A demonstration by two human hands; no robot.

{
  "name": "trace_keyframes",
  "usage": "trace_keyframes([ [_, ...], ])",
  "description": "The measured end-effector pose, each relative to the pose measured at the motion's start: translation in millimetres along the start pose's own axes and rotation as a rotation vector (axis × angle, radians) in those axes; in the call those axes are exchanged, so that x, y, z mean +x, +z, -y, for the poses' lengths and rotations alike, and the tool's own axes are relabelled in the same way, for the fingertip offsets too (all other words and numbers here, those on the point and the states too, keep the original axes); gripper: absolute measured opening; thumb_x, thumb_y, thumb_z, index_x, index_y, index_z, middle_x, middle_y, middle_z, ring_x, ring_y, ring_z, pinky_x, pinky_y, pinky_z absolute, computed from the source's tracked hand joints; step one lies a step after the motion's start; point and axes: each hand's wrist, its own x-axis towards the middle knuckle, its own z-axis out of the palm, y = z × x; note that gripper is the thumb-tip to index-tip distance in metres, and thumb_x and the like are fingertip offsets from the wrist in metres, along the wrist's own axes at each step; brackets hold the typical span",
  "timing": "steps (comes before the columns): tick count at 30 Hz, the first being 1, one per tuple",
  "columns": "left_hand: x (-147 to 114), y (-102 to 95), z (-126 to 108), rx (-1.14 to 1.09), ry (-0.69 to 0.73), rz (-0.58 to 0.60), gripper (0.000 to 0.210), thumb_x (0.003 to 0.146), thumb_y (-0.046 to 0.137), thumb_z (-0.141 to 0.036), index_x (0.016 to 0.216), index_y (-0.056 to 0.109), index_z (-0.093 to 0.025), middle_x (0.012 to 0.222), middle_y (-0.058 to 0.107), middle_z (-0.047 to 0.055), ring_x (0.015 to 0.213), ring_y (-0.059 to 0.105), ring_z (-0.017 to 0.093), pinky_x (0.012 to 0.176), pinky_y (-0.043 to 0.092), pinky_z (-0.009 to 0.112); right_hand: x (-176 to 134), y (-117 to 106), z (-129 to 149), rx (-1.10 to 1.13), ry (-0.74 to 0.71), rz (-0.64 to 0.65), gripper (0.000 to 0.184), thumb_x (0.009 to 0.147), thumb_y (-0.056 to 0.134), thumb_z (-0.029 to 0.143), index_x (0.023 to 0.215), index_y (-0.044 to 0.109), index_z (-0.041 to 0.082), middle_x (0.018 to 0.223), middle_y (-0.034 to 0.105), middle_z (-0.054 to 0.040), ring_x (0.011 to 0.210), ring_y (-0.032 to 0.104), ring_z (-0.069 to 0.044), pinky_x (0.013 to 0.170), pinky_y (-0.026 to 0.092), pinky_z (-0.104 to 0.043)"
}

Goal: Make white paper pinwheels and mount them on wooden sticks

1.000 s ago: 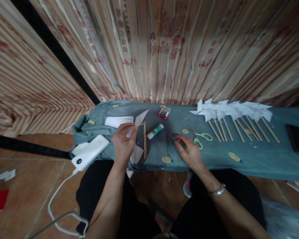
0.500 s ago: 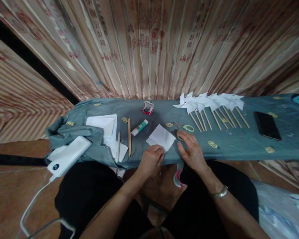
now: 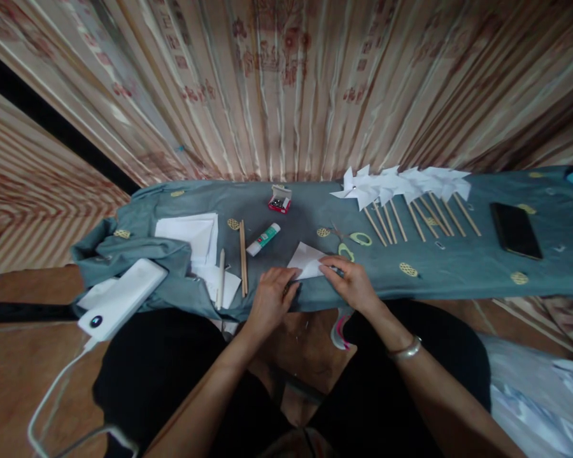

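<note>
A small white sheet of paper (image 3: 305,259) lies near the front edge of the cloth-covered table, folded over into a roughly triangular shape. My left hand (image 3: 273,294) grips its left corner, fingers bent. On the opposite side, my right hand (image 3: 351,280) has the right corner between thumb and fingers. Just beyond my right hand lie scissors (image 3: 346,250) with pale green handles, their blades apart. A glue stick (image 3: 263,240) rests beyond my left hand, and an opened red box (image 3: 280,200) of small metal pieces stands farther back.
Several white paper pinwheels (image 3: 391,184) on wooden sticks lie at the back right, near a black phone (image 3: 516,230). Leftward are wooden sticks (image 3: 243,257), a white pencil-like stick (image 3: 220,280), a paper stack (image 3: 186,228) and a white power bank (image 3: 124,299) with a cable.
My right hand has moved left from beside the scissors onto the paper's right corner. The flat square has been folded over. My left hand has shifted slightly left to its left corner.
</note>
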Motion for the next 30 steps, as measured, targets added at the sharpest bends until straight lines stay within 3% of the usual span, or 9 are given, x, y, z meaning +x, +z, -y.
trace_keyframes([
  [6, -1, 1.5, 8, 0.01, -0.022, -0.027, 0.031, 0.093, 0.052, -0.022, 0.123, 0.058, -0.018, 0.11, 0.068, 0.01, 0.104, 0.063, 0.024, 0.092, 0.052, 0.042, 27, 13, -3, -0.055, 0.019, -0.071, 0.015, 0.086, 0.058, 0.028, 0.085, 0.071, 0.022, 0.099, 0.075, -0.0062, 0.097, 0.067, -0.023, 0.092, 0.05, -0.038],
  [11, -1, 1.1, 5, 0.098, 0.05, -0.086, 0.03, 0.093, 0.049, -0.018, 0.122, 0.058, -0.017, 0.124, 0.061, 0.014, 0.116, 0.057, 0.025, 0.097, 0.05, 0.044, 36, 21, 1, -0.145, 0.044, -0.1, 0.012, 0.084, 0.06, 0.023, 0.082, 0.071, 0.022, 0.096, 0.075, -0.0049, 0.095, 0.067, -0.023, 0.091, 0.05, -0.037],
  [17, -9, 15.8, -8, 0.238, 0.208, 0.044, 0.036, 0.094, 0.045, -0.014, 0.13, 0.052, -0.015, 0.138, 0.056, 0.015, 0.134, 0.046, 0.028, 0.107, 0.042, 0.05, 38, 27, 2, -0.212, 0.041, -0.154, 0.011, 0.083, 0.06, 0.023, 0.078, 0.07, 0.022, 0.09, 0.073, -0.0049, 0.09, 0.066, -0.023, 0.086, 0.05, -0.037],
  [23, -15, 23.8, -6, 0.28, 0.2, 0.091, 0.045, 0.093, 0.05, -0.022, 0.136, 0.045, -0.01, 0.144, 0.05, 0.019, 0.141, 0.038, 0.029, 0.113, 0.036, 0.051, 40, 28, 4, -0.252, 0.057, -0.149, 0.012, 0.084, 0.059, 0.024, 0.076, 0.068, 0.023, 0.087, 0.072, -0.0046, 0.086, 0.064, -0.023, 0.083, 0.049, -0.036],
  [30, -13, 20.7, -8, 0.294, 0.183, 0.112, 0.047, 0.093, 0.052, -0.026, 0.136, 0.045, -0.008, 0.144, 0.05, 0.02, 0.139, 0.041, 0.029, 0.113, 0.038, 0.05, 42, 30, 2, -0.271, 0.075, -0.155, 0.013, 0.083, 0.058, 0.025, 0.073, 0.067, 0.023, 0.084, 0.071, -0.0047, 0.085, 0.063, -0.022, 0.084, 0.048, -0.036],
])
